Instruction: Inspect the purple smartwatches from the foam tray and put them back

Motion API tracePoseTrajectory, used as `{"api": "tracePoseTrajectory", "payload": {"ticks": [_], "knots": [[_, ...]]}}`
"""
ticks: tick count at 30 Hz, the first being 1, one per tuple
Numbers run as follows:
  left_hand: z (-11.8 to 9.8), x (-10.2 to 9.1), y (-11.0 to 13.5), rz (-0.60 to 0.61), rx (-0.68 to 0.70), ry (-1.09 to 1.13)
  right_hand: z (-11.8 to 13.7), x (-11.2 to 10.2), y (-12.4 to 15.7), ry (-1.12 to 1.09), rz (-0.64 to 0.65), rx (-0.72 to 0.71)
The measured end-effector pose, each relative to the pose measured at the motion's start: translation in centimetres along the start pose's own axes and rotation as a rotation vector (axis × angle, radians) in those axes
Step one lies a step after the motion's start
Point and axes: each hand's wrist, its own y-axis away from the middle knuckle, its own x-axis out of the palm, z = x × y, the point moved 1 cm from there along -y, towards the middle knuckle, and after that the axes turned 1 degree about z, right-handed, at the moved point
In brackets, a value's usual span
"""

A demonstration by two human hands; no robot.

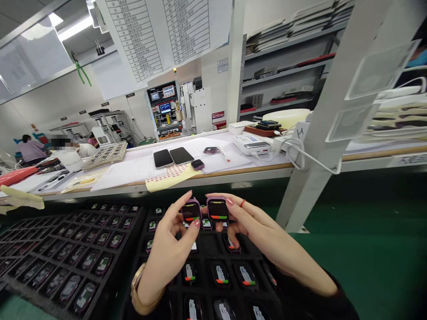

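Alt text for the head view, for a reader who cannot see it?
Two bare hands hold purple smartwatch bodies with lit screens side by side: the left hand pinches the left watch, the right hand the right watch. Below, a black compartment tray holds more watches; a second tray lies left, two phones on the workbench behind.

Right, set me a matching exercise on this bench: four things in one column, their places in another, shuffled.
Things:
1. phones
2. sticker sheet
3. green pliers
4. watch in the right hand

Places:
A. hanging high up on the left
B. held above the black tray
C. lying side by side on the shelf
D. drooping over the shelf's front edge

Pairs: 1-C, 2-D, 3-A, 4-B
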Motion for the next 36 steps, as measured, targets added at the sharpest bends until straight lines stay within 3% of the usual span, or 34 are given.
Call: {"api": "tracePoseTrajectory", "payload": {"ticks": [5, 10, 36], "knots": [[0.2, 0.0, 0.0, -0.06, -0.022, -0.044, 0.0, -0.1, 0.1, -0.18, 0.127, -0.036], [-0.1, 0.1, 0.2, -0.102, -0.01, -0.111, 0.4, -0.1, 0.2, -0.14, 0.232, -0.056], [0.0, 0.0, 0.2, -0.06, 0.092, -0.17, 1.2, 0.4, 0.0, 0.064, 0.121, -0.036]]}}
